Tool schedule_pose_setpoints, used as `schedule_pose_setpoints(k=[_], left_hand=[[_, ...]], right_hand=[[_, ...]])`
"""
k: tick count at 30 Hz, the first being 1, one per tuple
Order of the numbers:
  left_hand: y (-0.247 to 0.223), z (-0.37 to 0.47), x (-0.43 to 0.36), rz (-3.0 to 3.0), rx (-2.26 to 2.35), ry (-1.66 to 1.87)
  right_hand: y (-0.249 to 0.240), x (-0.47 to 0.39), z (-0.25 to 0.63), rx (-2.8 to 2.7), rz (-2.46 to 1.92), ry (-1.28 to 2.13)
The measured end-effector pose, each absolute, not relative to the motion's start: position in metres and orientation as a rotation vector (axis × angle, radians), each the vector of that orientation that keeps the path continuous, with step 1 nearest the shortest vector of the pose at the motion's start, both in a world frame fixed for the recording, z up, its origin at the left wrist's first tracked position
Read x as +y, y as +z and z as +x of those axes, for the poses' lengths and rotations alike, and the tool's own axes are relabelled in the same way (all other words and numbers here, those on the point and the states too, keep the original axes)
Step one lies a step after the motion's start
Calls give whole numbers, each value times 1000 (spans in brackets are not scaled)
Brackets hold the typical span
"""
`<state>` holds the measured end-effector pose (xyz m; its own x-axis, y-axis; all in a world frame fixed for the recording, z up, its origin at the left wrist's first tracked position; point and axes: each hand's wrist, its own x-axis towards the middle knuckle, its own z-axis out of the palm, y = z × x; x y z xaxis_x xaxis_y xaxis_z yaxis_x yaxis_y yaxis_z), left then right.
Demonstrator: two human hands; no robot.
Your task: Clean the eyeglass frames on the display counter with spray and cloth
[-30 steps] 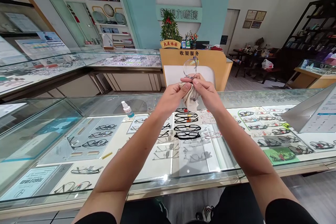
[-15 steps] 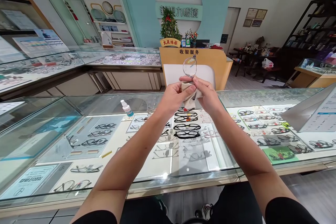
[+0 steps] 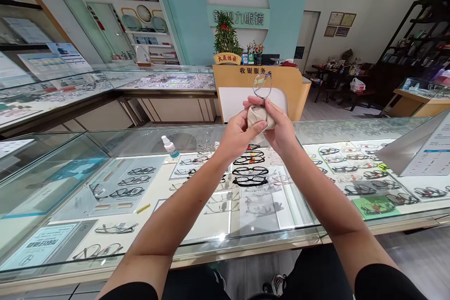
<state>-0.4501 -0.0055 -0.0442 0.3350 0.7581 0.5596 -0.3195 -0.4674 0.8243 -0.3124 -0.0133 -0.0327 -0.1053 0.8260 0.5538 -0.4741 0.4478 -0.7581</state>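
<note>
Both of my hands are raised above the glass display counter, close together. A pair of eyeglasses [image 3: 263, 85] with a thin frame stands on end between them, one lens showing above my fingers; the other lens is hidden by a beige cloth [image 3: 257, 116]. My left hand [image 3: 240, 132] pinches the cloth, thumb in front and fingers behind. My right hand [image 3: 281, 124] grips the eyeglasses near the bridge, its thumb along the frame. On the counter below, several black eyeglasses [image 3: 250, 170] lie in a column.
A white spray bottle [image 3: 170, 146] stands on the glass counter [image 3: 197, 239] left of my forearm. Many frames lie inside the case. A folded white sign [image 3: 427, 147] stands at the right. Beyond are a wooden cashier desk [image 3: 295, 82] and another display case [image 3: 161, 79].
The eyeglasses have shifted slightly right and tilted. The cloth is now bunched up higher between my hands, and my left fingers are spread farther behind it.
</note>
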Motion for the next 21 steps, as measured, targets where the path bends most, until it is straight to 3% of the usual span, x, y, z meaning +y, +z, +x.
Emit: schedule_pose_setpoints(k=[11,21], left_hand=[[-40,-443,-16,1509,531,1690],[-23,-473,-5,1656,440,1249]], right_hand=[[-18,-19,-323,-1450,-537,988],[-6,-16,-295,-1535,-460,1059]])
